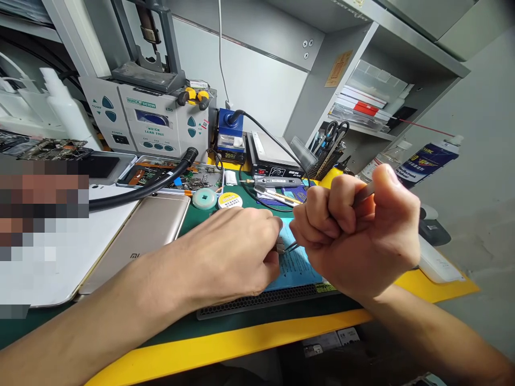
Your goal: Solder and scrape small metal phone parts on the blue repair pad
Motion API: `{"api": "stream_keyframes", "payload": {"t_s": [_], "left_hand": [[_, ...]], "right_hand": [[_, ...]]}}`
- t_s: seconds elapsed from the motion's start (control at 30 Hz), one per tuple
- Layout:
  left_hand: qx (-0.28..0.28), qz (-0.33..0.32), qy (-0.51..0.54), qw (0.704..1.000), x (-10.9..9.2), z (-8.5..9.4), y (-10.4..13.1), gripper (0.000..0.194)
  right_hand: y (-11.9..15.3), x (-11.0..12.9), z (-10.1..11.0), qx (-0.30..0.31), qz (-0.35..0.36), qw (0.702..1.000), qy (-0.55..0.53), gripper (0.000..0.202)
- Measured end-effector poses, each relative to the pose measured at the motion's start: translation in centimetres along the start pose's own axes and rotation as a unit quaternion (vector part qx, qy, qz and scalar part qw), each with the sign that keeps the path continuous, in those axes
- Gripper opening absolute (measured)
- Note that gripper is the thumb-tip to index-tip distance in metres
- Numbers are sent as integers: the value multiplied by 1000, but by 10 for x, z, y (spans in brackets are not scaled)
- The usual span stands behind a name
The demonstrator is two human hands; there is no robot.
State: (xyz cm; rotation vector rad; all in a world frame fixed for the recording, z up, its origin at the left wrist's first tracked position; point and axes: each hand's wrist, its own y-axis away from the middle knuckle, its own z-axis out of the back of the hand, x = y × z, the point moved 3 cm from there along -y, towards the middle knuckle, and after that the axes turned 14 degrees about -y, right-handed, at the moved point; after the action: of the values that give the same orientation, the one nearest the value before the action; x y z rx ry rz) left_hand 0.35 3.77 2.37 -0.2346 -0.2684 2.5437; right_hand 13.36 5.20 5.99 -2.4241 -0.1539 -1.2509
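My left hand (pixel 237 249) is closed, back of the hand up, above the blue sheet; a small piece shows at its fingertips, too hidden to name. My right hand (pixel 354 230), also closed, grips a slim metal tool (pixel 363 194). The tool's thin dark tip comes out below the fist and meets the small piece beside my left fingers. Under both hands lies the blue sheet (pixel 300 268) with printed text, on a green mat with a black perforated strip (pixel 261 302) along its front.
Silver phone (pixel 156 220) and an opened device with circuit boards (pixel 197 177) lie at left. Behind stand a rework station (pixel 148 115), a blue soldering unit (pixel 230 131) and a pen holder with scissors (pixel 332 142). A black hose (pixel 140 194) crosses the left side.
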Motion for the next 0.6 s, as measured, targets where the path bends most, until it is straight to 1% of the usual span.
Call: {"api": "stream_keyframes", "payload": {"t_s": [0.23,0.4,0.6], "left_hand": [[-5,7,-1,1000,1,0,-1,10],[-17,0,-21,1000,0,0,0,12],[-14,-7,-27,1000,1,-2,1,11]], "right_hand": [[1,0,2,-7,-2,1000,-7,49],[0,-1,3,0,-5,1000,-11,48],[-1,-2,2,1,3,1000,-15,48]]}}
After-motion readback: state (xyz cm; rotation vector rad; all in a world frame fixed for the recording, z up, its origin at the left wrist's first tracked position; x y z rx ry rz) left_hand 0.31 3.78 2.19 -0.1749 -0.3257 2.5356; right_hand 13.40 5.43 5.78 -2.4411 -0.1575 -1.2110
